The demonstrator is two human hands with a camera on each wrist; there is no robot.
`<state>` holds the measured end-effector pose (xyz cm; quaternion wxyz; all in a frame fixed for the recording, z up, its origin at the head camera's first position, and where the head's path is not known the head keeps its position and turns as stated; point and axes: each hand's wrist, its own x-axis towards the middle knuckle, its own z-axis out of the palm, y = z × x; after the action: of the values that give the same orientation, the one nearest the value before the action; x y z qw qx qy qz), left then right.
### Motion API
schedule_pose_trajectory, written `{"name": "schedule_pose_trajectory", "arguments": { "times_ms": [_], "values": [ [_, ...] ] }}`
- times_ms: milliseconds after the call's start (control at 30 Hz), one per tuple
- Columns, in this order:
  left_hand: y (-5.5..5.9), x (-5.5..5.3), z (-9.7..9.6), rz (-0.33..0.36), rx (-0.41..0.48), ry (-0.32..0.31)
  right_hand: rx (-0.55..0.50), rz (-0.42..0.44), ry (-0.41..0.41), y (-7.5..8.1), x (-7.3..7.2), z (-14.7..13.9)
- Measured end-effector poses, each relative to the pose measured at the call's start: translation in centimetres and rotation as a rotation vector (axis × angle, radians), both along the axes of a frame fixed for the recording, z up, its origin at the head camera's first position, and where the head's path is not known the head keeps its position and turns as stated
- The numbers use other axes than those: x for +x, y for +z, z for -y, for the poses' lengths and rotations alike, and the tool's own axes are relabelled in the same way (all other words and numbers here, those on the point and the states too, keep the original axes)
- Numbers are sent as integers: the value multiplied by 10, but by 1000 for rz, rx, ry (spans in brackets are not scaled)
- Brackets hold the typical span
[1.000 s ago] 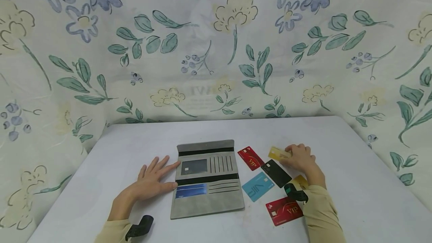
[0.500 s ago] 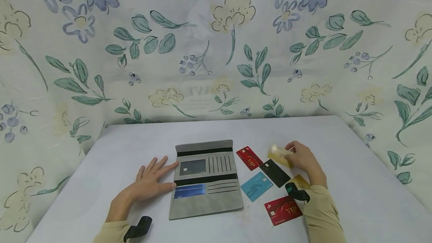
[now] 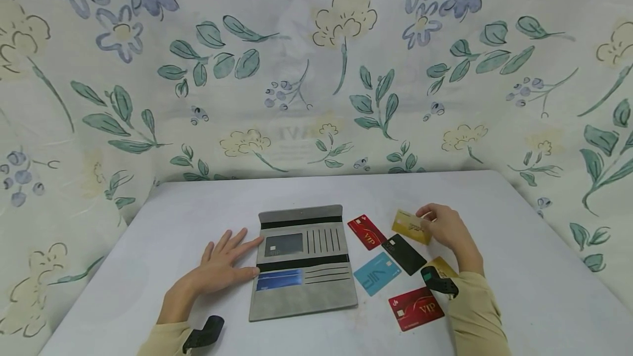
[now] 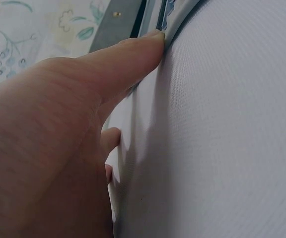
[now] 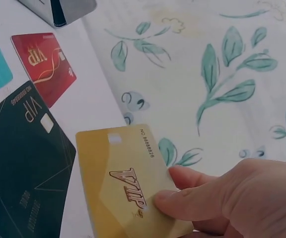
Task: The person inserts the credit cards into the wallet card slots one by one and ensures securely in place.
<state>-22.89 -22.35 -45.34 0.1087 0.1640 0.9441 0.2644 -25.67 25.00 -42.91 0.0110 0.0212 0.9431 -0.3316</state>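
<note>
A right hand (image 3: 447, 229) is pinching a gold card (image 3: 408, 226) by its edge over at the right.
The thumb is pressing on the printed face, and the card is sitting just beyond a black card (image 3: 404, 254), right of a red card (image 3: 366, 232); whether it's touching the white table (image 3: 198, 213), I can't tell. The left hand (image 3: 217, 268) is lying with fingers spread wide, a fingertip and thumb touching the left edge of an open grey wallet (image 3: 301, 304), where a blue card (image 3: 279, 279) is showing.
</note>
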Motion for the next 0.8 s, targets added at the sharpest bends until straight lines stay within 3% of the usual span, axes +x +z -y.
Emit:
{"name": "schedule_pose_trajectory", "arguments": {
  "times_ms": [333, 800],
  "values": [
    [-1, 0, 0, -13, 1, 6, -26, -66, 30, 8, -1, 9],
    [0, 0, -2, -8, -8, 4, -110, -102, 137, 16, -3, 37]
  ]
}}
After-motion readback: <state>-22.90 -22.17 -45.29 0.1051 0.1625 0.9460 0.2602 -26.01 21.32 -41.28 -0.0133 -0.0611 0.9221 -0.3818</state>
